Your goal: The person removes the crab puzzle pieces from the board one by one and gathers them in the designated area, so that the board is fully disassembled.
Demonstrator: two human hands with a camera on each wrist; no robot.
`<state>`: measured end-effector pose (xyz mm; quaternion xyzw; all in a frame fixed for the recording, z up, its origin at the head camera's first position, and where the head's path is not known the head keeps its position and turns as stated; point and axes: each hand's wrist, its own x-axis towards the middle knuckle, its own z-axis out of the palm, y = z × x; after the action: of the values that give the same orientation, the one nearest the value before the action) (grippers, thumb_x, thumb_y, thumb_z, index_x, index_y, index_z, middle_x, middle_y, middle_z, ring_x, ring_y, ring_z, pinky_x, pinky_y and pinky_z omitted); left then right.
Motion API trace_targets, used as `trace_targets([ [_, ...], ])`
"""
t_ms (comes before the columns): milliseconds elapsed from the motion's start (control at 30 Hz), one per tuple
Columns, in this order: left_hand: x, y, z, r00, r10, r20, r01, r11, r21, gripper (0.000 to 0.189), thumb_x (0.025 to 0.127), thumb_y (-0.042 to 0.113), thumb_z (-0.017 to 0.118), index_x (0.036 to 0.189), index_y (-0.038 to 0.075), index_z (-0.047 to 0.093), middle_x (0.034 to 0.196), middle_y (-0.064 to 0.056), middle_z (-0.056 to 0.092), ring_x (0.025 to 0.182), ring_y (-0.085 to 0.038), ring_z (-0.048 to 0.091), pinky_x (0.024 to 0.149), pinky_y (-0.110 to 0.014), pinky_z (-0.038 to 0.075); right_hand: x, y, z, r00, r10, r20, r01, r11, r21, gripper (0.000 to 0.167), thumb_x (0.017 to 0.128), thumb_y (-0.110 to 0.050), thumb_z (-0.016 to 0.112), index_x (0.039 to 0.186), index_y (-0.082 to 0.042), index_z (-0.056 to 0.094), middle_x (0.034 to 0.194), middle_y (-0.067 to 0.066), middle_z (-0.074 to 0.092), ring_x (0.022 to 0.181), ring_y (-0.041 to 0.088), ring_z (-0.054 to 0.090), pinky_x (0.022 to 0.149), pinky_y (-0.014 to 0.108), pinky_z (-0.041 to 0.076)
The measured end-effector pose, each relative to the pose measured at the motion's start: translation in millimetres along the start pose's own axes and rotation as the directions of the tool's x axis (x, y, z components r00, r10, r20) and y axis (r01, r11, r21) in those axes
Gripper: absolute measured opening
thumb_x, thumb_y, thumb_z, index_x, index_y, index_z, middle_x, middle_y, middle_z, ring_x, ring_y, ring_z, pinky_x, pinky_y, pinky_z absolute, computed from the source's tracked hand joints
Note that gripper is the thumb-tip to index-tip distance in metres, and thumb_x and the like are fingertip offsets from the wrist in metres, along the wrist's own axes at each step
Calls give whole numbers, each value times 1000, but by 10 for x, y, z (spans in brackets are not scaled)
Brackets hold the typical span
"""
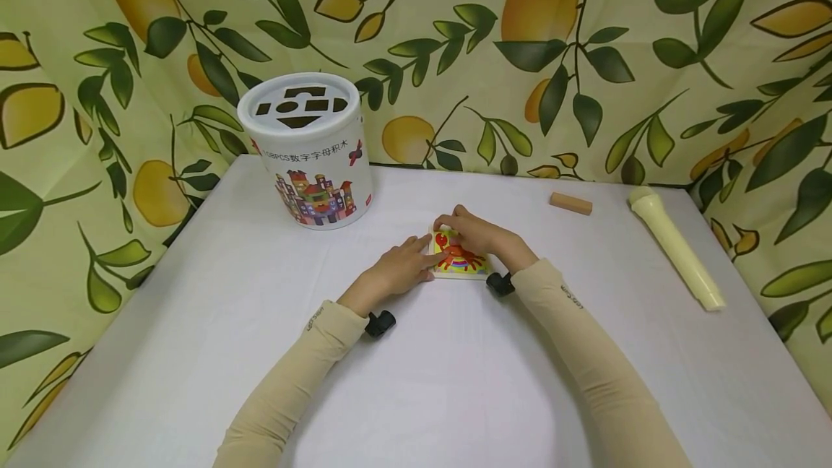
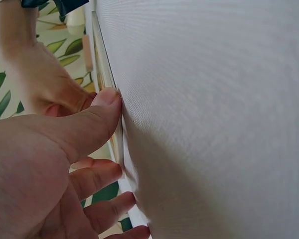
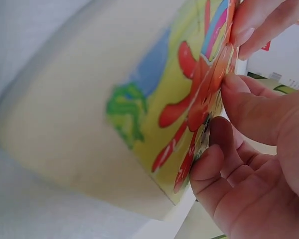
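A small crab picture puzzle (image 1: 458, 263) lies flat on the white table, with a red crab on yellow and a pale border. My left hand (image 1: 401, 266) is at its left side: the index finger reaches onto the crab, and the thumb (image 2: 107, 97) lies along the board's edge, with the other fingers stretched down to the tabletop. From the right, my right hand (image 1: 479, 232) arches over the puzzle's far part. Its thumb and curled fingertips (image 3: 209, 162) come together on the crab picture (image 3: 189, 107); what lies between them is partly hidden.
Back left stands a white bucket (image 1: 330, 186) with shaped holes in its lid (image 1: 297, 103). A small wooden block (image 1: 570, 203) and a cream microphone-shaped object (image 1: 676, 248) lie to the right. A leaf-patterned curtain (image 1: 448, 121) borders the table.
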<state>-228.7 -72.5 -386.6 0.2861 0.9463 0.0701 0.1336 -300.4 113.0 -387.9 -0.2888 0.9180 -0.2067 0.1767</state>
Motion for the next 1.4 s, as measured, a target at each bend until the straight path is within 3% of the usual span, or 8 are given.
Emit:
trace_targets([
  [300,-21,-14,-9,1000,5,9,-5,1000,-8,47,95,32,47,141,29,37,153,-12,18,139,-35,21,106,-53,29,23,-36,-25,1000,13,16,-12,1000,-28,38,91,1,46,123,-20,47,105,14,39,93,28,48,86,41,47],
  [567,-11,-17,-7,1000,13,13,-13,1000,-11,48,95,33,47,141,29,37,154,-11,18,139,-34,21,107,-52,28,32,-10,-13,999,-37,-17,38,999,20,36,88,4,48,119,-14,45,110,13,43,101,28,48,98,47,42],
  [867,14,-38,26,999,31,-11,-30,999,12,47,95,34,48,140,28,38,152,-13,21,138,-35,23,104,-54,31,42,66,35,994,-59,-96,63,997,40,33,88,-2,56,120,-7,51,112,12,49,103,26,51,100,44,40],
  [1167,-2,-63,68,996,42,-84,-47,997,-60,45,92,31,53,136,25,46,150,-13,27,136,-34,28,99,-53,34,47,174,82,983,-62,-175,89,985,151,29,87,-5,60,115,-9,54,105,12,53,90,24,52,88,38,45],
  [1400,1,-77,81,995,51,-87,-57,996,-67,46,94,31,51,138,25,43,151,-14,25,137,-35,24,101,-53,32,62,210,41,972,-52,-229,111,961,254,19,90,-5,56,107,-9,63,91,12,57,70,20,49,64,26,45],
])
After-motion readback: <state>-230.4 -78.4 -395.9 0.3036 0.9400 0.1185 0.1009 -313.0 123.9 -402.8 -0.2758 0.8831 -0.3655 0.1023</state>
